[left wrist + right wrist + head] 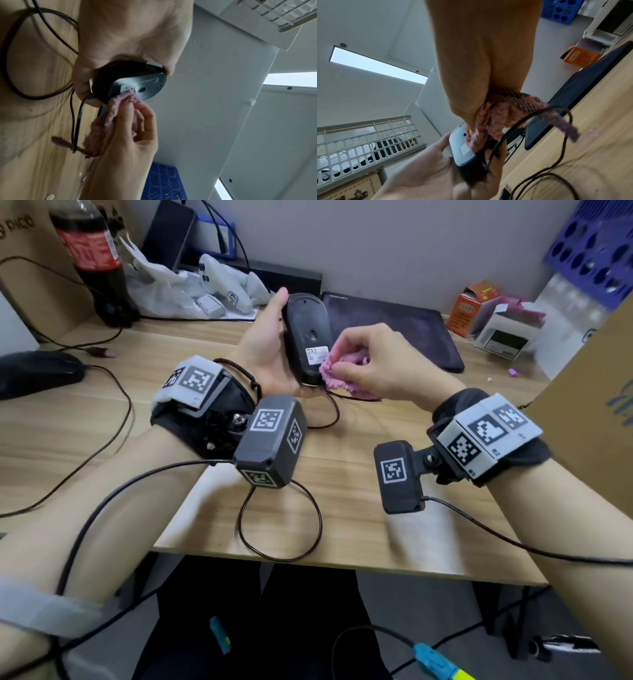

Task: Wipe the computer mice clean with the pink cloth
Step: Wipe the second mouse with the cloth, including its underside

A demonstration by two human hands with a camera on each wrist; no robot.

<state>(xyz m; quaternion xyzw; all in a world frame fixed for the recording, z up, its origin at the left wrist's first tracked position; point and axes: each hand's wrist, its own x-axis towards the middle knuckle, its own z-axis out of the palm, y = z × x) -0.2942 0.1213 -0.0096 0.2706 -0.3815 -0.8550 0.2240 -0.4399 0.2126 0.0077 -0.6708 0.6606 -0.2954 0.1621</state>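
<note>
My left hand grips a black wired mouse above the desk, its underside with a white label turned up toward me. My right hand pinches the bunched pink cloth and presses it against the near end of the mouse's underside, by the label. In the left wrist view the cloth touches the mouse base beside the sensor hole. In the right wrist view the cloth covers part of the mouse. A second black mouse lies at the desk's left edge.
The held mouse's cable loops over the wooden desk near its front edge. A dark mouse pad lies behind my hands. A cola bottle, white controllers, small boxes and a cardboard box ring the area.
</note>
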